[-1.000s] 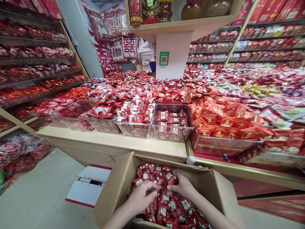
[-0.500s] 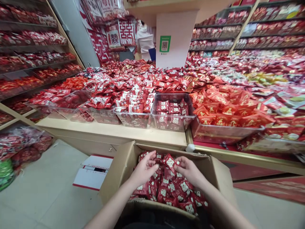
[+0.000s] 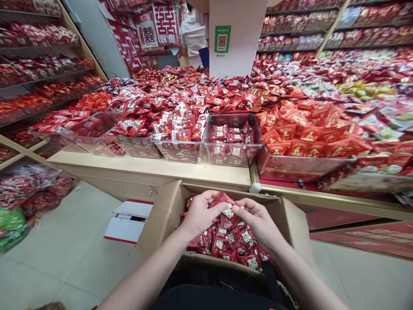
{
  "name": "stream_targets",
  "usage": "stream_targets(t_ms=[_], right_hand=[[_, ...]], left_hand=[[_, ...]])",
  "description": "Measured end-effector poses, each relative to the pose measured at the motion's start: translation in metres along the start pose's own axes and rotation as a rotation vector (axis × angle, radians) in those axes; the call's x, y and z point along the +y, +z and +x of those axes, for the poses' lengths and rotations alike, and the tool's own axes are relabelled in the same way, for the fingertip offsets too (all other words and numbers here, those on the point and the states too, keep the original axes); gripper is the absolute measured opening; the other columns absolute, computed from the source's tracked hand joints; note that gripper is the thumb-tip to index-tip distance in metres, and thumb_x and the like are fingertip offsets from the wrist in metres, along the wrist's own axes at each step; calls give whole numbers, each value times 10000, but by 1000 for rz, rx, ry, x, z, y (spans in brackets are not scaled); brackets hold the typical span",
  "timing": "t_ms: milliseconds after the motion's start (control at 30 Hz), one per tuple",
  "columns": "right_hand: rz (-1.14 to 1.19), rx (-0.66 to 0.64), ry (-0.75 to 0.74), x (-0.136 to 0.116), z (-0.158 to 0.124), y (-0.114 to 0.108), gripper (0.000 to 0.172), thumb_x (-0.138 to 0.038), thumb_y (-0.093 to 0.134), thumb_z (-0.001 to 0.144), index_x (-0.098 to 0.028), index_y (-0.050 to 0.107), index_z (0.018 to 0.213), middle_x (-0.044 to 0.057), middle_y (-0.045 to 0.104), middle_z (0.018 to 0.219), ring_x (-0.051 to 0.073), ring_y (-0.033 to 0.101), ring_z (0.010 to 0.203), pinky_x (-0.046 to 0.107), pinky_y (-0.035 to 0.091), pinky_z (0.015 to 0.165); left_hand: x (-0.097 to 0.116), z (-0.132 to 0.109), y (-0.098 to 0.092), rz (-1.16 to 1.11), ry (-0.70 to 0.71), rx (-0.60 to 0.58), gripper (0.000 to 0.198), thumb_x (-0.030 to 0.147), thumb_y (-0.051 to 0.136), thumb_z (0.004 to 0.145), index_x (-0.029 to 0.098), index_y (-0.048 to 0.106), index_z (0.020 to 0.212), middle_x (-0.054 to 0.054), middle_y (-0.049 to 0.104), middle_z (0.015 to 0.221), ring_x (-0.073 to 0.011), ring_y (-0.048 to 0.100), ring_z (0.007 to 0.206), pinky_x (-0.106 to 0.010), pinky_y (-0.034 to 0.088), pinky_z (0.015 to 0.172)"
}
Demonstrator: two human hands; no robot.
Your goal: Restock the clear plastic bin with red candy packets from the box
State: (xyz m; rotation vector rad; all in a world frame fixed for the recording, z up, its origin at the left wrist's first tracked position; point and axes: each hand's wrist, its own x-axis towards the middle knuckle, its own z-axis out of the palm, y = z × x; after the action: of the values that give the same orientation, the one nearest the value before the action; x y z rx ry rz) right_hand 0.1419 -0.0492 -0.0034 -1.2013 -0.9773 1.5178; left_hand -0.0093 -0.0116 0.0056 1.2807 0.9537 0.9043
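Held: small dark-red plastic packet [image 3: 225,199] with cream printed characters, tilted, partly covered, at the lower centre of the frame.
Heaped: dark-red pillow-shaped plastic packets [image 3: 226,241] with similar cream print, jumbled at various angles, just below it.

both forearms [image 3: 153,268] reach forward; left hand [image 3: 202,214] and right hand [image 3: 260,218] curl close together, thumbs [image 3: 217,210] nearly meeting.

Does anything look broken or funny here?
Yes, a little: the cardboard box has a ragged rim, rough at the back right instead of smooth. The red packets inside show no clear damage.
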Motion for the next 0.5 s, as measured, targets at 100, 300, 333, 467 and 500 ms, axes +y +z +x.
stream_targets(t_ms=[100,300,333,467,500], right_hand=[[6,-2,-36,5,1,1,259,-381,600,677,-180,531,825,-1,597,719,115,548,634,251,454,592],[-480,-180,-210,-6,-2,-1,257,-354,561,714,-194,556,914,22,627,815,139,566,728,253,448,659],[-589,-213,-245,-18,0,-2,249,-356,552,719,-196,574,908,22,633,805,140,570,711,247,447,641],[-956,-16,-496,-93,45,-5,239,-342,485,760,-183,627,867,39,651,815,148,579,725,244,436,668],[-1043,89,-567,-112,65,-5,243,-332,466,769,-178,635,852,44,652,818,153,579,738,249,428,688]], left_hand=[[0,-1,2,-31,-1,63,216,242,623,682,134,558,857,-48,655,823,-155,600,756,-282,463,725],[6,-9,-12,-32,-92,-92,403,189,648,651,172,504,1027,-24,630,851,-137,575,794,-254,435,732],[8,-11,-17,-41,-105,-99,397,189,653,646,171,509,1016,-19,632,831,-129,574,775,-245,434,721],[24,-10,-39,-199,-139,55,387,185,656,662,183,483,1008,14,631,745,-72,558,650,-191,443,647],[29,-8,-46,-242,-136,112,367,186,658,664,184,491,991,16,629,748,-64,555,635,-178,447,627]])
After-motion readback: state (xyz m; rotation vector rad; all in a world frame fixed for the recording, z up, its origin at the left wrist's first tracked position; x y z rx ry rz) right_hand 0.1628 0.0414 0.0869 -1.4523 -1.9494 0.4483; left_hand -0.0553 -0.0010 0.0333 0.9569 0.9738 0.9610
